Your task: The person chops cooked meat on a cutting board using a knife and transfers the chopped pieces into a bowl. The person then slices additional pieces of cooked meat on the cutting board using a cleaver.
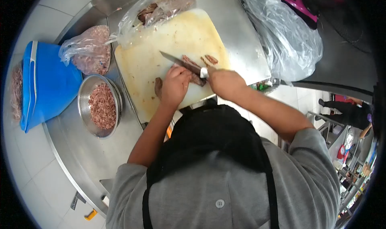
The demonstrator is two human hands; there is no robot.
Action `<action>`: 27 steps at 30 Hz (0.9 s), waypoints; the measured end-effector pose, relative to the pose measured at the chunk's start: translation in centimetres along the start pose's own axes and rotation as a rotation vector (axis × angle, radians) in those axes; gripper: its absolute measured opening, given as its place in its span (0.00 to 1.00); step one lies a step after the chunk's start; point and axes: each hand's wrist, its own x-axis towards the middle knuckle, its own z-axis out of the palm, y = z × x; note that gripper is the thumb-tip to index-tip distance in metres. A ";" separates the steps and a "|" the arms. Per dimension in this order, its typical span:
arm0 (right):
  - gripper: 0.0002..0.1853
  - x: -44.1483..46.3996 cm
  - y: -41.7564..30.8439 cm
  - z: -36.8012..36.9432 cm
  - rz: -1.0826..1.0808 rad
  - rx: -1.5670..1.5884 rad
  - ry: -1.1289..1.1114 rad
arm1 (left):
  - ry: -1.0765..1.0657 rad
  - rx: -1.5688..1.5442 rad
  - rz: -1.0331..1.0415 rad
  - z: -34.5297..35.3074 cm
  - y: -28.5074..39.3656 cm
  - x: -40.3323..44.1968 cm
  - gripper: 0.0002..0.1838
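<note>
My right hand (225, 83) is closed around the white handle of a knife (181, 63), whose blade points up and left across the cutting board (157, 38). Beneath the blade, my left hand (176, 84) presses its bent fingers on a piece of brown meat (196, 80). Thin cut slices (189, 60) lie just beyond the blade, and a small piece (211, 59) sits farther right. Another dark piece of meat (158, 87) rests on the board left of my left hand.
A plastic bag of meat (161, 8) overlaps the board's far edge. At left are a metal bowl of chopped meat (101, 105), a bag of chopped meat (92, 52) and a blue container (56, 84). Clear plastic (281, 36) lies at right; another person (345, 110) is farther right.
</note>
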 end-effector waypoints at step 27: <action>0.14 -4.9 -2.2 -5.4 0.184 -0.033 -0.258 | -0.148 -0.068 0.139 -1.5 -1.8 0.3 0.08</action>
